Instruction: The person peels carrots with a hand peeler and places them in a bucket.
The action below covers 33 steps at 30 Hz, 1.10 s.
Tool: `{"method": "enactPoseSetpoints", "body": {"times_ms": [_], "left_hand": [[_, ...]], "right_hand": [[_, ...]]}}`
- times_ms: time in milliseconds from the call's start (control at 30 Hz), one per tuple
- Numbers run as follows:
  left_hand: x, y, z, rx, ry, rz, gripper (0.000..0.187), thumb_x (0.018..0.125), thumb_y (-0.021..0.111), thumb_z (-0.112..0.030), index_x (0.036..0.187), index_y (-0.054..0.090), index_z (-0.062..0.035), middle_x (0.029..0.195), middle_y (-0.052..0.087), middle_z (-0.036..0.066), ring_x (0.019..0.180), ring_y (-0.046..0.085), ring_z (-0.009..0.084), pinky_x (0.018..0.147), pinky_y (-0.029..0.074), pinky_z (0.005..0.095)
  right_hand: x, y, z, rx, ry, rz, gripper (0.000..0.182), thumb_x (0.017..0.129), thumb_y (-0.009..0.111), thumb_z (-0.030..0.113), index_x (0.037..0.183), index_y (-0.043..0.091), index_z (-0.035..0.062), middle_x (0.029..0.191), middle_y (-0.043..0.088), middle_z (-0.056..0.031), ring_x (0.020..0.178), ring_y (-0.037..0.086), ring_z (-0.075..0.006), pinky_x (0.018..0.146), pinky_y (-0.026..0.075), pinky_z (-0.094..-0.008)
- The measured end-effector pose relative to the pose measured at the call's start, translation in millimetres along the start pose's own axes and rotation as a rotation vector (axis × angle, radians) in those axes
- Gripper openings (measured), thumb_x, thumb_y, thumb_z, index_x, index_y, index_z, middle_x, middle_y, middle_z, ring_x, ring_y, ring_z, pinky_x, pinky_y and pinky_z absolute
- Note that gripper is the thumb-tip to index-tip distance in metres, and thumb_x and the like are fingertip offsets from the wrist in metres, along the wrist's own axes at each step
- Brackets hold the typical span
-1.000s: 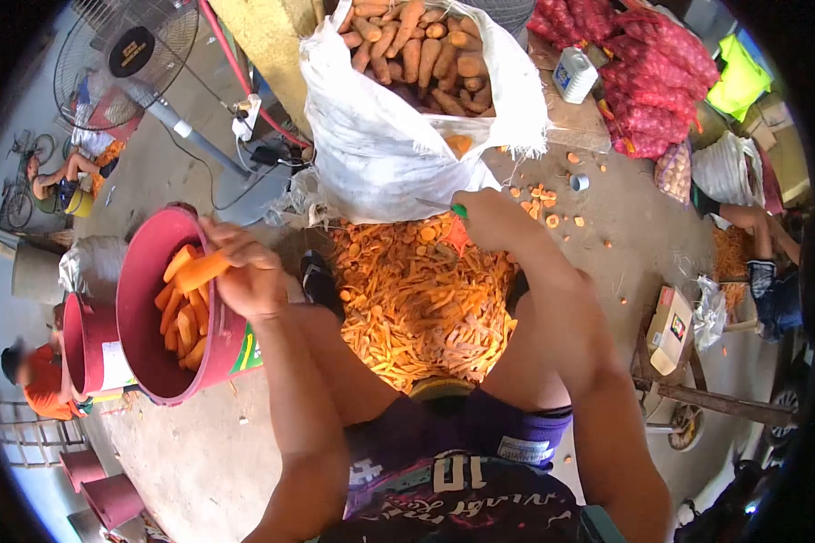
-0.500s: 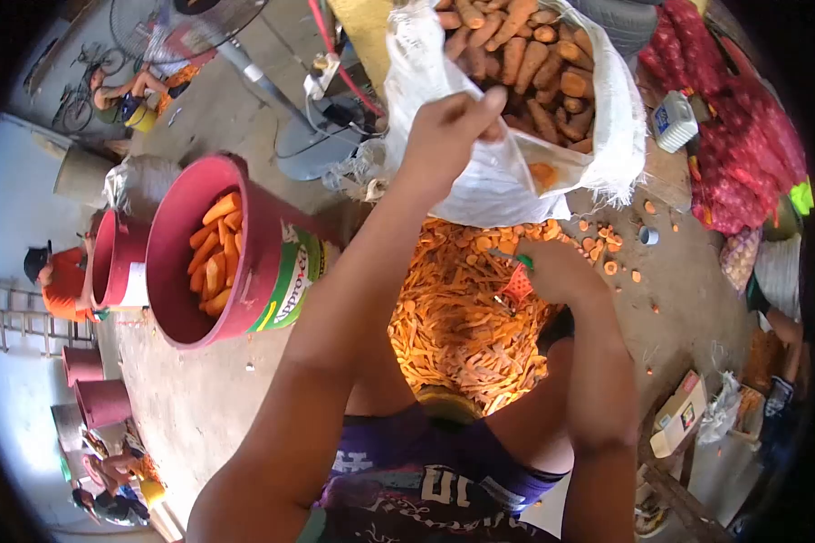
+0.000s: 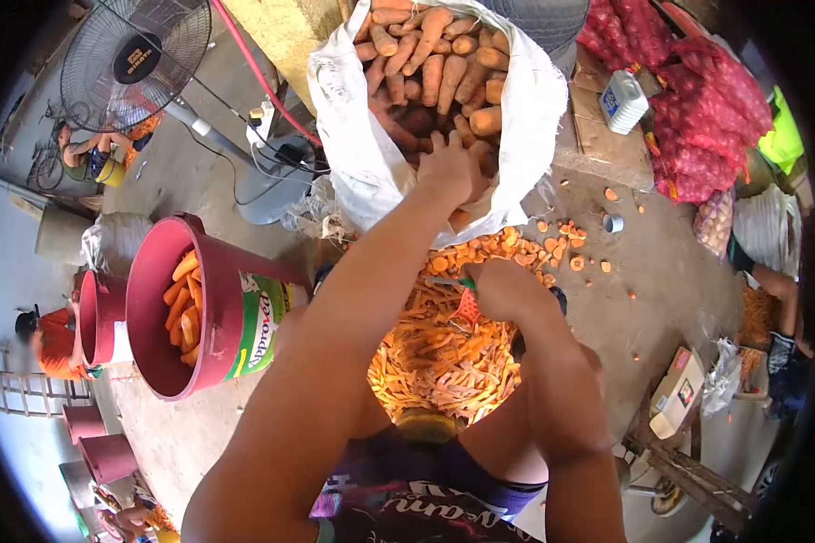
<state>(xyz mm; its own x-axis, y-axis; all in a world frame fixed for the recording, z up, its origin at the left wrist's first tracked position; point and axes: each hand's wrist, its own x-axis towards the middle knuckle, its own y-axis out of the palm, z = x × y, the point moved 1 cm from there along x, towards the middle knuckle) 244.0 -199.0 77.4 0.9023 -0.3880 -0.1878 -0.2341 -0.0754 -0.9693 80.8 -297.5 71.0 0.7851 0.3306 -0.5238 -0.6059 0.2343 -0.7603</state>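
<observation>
My left hand (image 3: 448,167) reaches into a white sack (image 3: 353,154) of unpeeled carrots (image 3: 430,77). Its fingers touch the carrots at the sack's lower side, and the fingertips are partly hidden among them. Closed around the green handle of a red peeler (image 3: 465,309), my right hand (image 3: 501,288) hovers above a heap of orange peelings (image 3: 444,362) between my legs. A large red bucket (image 3: 217,335) to the left holds peeled carrots (image 3: 186,303).
A standing fan (image 3: 140,59) is at the upper left. Red net sacks (image 3: 711,118) and a white jug (image 3: 623,101) are at the upper right. Carrot ends (image 3: 577,263) dot the floor. A person in orange (image 3: 54,344) sits far left; another person's arm (image 3: 774,285) shows at right.
My left hand has gone from the sack's edge down into the carrots. The view has shifted, showing more of the fan. My right hand still holds the peeler over the peelings.
</observation>
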Motion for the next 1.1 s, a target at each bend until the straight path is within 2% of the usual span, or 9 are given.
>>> {"method": "enactPoseSetpoints", "body": {"times_ms": [200,267,333,533,600,667,733,933,1100], "left_hand": [[7,-16,29,-0.020,0.055,-0.082,0.051,0.093,0.061,-0.014,0.144,0.061,-0.0146,0.143,0.063,0.018,0.126,0.064,0.0402,0.107,0.053,0.0495],[15,-18,59,-0.041,0.123,-0.202,0.038,0.092,0.062,-0.011,0.129,0.072,-0.0121,0.129,0.071,0.018,0.123,0.067,0.0378,0.106,0.054,0.0488],[6,-44,84,-0.165,0.241,-0.294,0.027,0.090,0.073,-0.017,0.113,0.080,-0.0063,0.112,0.078,0.018,0.102,0.075,0.0327,0.090,0.058,0.0418],[-101,-136,133,-1.100,0.072,-0.458,0.044,0.086,0.082,-0.012,0.127,0.072,-0.0005,0.111,0.076,0.007,0.089,0.067,0.0122,0.078,0.053,0.0252],[-137,-149,148,-1.552,0.188,-0.589,0.048,0.101,0.070,-0.013,0.144,0.053,0.0020,0.126,0.071,0.011,0.102,0.066,0.0151,0.083,0.054,0.0279],[-165,-130,144,-1.723,0.035,-0.511,0.048,0.106,0.067,-0.024,0.144,0.052,-0.0002,0.124,0.070,0.012,0.103,0.067,0.0184,0.087,0.057,0.0329],[-189,-78,146,-1.691,-0.068,-0.344,0.047,0.106,0.067,-0.036,0.136,0.057,-0.0020,0.116,0.069,0.010,0.100,0.069,0.0208,0.087,0.059,0.0378],[-268,28,134,-1.423,-0.147,-0.087,0.038,0.107,0.066,-0.038,0.123,0.062,-0.0029,0.091,0.062,0.003,0.074,0.062,0.0126,0.064,0.051,0.0303],[-300,65,124,-1.057,-0.171,-0.221,0.045,0.103,0.069,-0.043,0.113,0.066,0.0007,0.079,0.063,0.005,0.066,0.059,0.0168,0.063,0.049,0.0350]], "right_hand": [[-21,4,-10,0.088,0.026,-0.062,0.040,0.094,0.057,0.009,0.132,0.068,0.0083,0.113,0.075,-0.0228,0.108,0.073,-0.0395,0.092,0.057,-0.0517],[-26,8,-14,0.106,0.023,-0.085,0.038,0.093,0.058,0.010,0.130,0.069,0.0081,0.112,0.075,-0.0230,0.108,0.073,-0.0396,0.092,0.057,-0.0515],[-28,13,-21,0.126,-0.005,-0.098,0.037,0.092,0.060,0.012,0.128,0.070,0.0088,0.109,0.075,-0.0229,0.106,0.072,-0.0408,0.091,0.056,-0.0520],[-35,24,-17,0.141,-0.057,-0.195,0.029,0.093,0.065,0.014,0.122,0.071,0.0108,0.104,0.075,-0.0199,0.099,0.072,-0.0389,0.086,0.055,-0.0519],[-37,23,-3,0.169,-0.082,-0.223,0.032,0.093,0.063,0.013,0.124,0.071,0.0102,0.108,0.074,-0.0212,0.103,0.071,-0.0403,0.090,0.055,-0.0519],[-31,29,8,0.188,-0.104,-0.245,0.035,0.093,0.061,0.013,0.127,0.070,0.0095,0.112,0.074,-0.0224,0.107,0.070,-0.0418,0.094,0.055,-0.0520],[-11,50,12,0.168,-0.168,-0.385,0.034,0.094,0.062,0.013,0.127,0.070,0.0098,0.114,0.074,-0.0219,0.108,0.070,-0.0423,0.094,0.054,-0.0518],[-24,60,71,0.311,-0.202,-0.471,0.034,0.096,0.066,0.019,0.127,0.067,0.0046,0.107,0.074,-0.0248,0.101,0.070,-0.0446,0.088,0.055,-0.0503],[-27,76,112,0.347,-0.116,-0.444,0.035,0.094,0.066,0.017,0.128,0.067,0.0078,0.103,0.073,-0.0261,0.100,0.069,-0.0456,0.086,0.054,-0.0522]]}}
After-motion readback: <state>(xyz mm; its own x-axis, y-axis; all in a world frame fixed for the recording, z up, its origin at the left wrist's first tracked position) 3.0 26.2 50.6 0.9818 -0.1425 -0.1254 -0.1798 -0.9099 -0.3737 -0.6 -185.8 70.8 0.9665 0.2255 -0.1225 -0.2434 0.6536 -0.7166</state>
